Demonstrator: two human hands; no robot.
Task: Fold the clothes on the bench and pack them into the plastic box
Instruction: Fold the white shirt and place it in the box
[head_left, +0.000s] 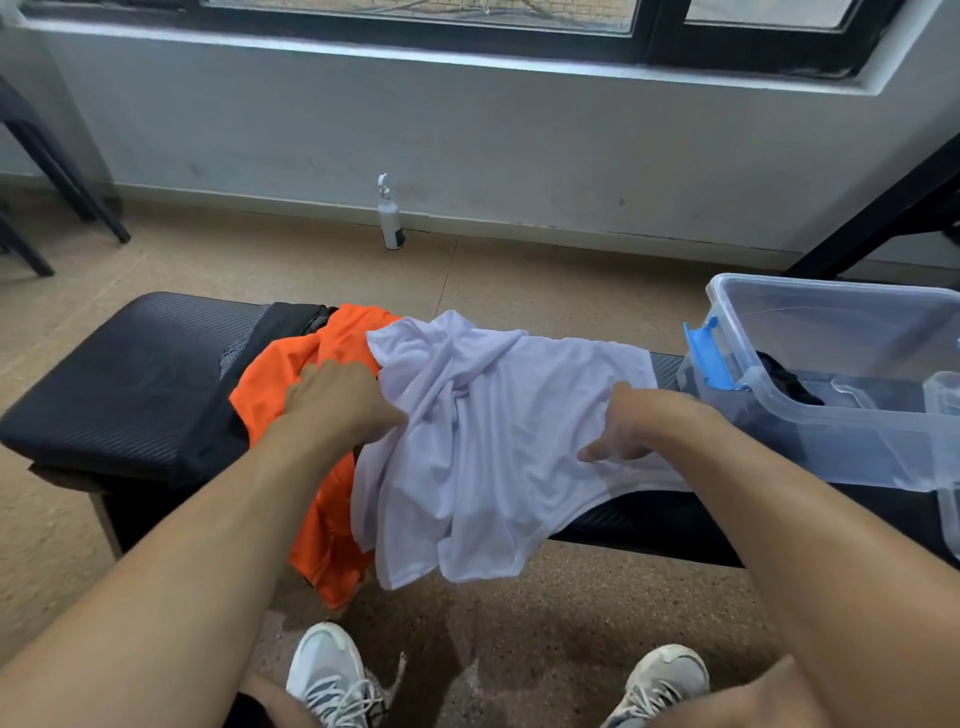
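Observation:
A pale lilac shirt (478, 447) lies rumpled across the black padded bench (119, 384), its lower part hanging over the front edge. My left hand (337, 400) grips the shirt's left edge with curled fingers. My right hand (639, 426) pinches the cloth at the shirt's right side, fingers pointing left. An orange garment (291, 384) lies under and left of the shirt, draping off the front. A black garment (291, 322) sits behind it. The clear plastic box (841, 447) with a blue latch (709, 353) stands on the bench's right end, dark clothing (789, 384) inside.
A white spray bottle (389, 218) stands on the floor by the wall. Black chair legs (62, 182) are at far left, a dark table frame (883, 208) at far right. My two white sneakers (332, 675) stand on the speckled floor before the bench.

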